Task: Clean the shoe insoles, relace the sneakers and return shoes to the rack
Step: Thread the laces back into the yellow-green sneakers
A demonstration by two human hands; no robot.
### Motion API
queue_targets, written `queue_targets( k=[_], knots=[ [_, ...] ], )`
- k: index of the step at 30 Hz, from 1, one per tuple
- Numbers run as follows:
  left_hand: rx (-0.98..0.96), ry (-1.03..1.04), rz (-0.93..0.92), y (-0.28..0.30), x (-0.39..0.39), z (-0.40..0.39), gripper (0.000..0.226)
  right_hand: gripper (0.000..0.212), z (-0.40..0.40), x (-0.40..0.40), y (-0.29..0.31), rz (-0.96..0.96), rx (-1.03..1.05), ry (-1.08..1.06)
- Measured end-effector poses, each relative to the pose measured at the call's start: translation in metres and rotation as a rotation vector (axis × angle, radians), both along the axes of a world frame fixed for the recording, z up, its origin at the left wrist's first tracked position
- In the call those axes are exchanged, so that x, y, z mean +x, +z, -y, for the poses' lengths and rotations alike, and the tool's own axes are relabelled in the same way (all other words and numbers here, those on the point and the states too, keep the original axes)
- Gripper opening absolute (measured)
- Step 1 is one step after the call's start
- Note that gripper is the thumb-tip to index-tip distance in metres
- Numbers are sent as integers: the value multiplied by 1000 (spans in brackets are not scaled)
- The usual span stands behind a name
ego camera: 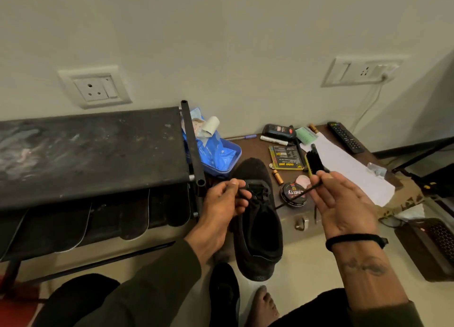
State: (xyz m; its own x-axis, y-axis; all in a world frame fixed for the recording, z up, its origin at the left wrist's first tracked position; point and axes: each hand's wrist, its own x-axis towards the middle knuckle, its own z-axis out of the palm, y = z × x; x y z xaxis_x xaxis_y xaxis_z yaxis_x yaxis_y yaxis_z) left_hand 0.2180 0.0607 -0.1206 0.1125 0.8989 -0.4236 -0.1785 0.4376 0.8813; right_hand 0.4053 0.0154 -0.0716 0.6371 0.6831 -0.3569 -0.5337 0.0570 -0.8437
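Left hand [224,199] pinching black lace [298,196] at sneaker [258,218], right hand [341,201] pinching lace end, blue tray [234,158] holding crumpled blue packet [213,154]

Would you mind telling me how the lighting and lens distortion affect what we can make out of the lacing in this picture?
Head view: dim light merges the black lace with the black sneaker, hiding the eyelets; the wide lens bows the shoe rack and wall sockets; both the left hand and right hand look slightly soft.
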Motion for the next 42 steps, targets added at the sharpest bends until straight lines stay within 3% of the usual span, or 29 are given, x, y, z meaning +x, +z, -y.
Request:
queue_targets(
  k=[3,8,14,18,22,27,31,35,39,41,42],
  knots=[
    [101,-29,-76,25,5,-1,25,21,6,-2,34,72,67,7],
    [352,-96,-167,116,7,-11,28,19,7,-12,105,169,202,67],
    [697,-114,-396,219,-1,-8,26,25,10,-33,160,439,266,224],
    [866,-174,-614,248,-3,10,19,21,21,-49,174,554,250,352],
    [943,-118,-612,258,0,26,18,9,32,-60,177,549,232,441],
    [926,-196,-563,253,8,43,21,11,32,-61,173,542,192,358],
    [818,-98,-479,229,-3,41,30,13,28,-60,175,559,187,342],
    [513,-363,-516,169,-4,45,20,16,18,-63,169,475,205,343],
    [486,-421,-569,129,8,46,27,18,10,-67,163,436,180,400],
    [446,-397,-552,124,6,40,23,17,3,-56,158,544,141,382],
    [429,-383,-542,124,3,35,22,15,-3,-47,154,705,90,344]
  ],
)
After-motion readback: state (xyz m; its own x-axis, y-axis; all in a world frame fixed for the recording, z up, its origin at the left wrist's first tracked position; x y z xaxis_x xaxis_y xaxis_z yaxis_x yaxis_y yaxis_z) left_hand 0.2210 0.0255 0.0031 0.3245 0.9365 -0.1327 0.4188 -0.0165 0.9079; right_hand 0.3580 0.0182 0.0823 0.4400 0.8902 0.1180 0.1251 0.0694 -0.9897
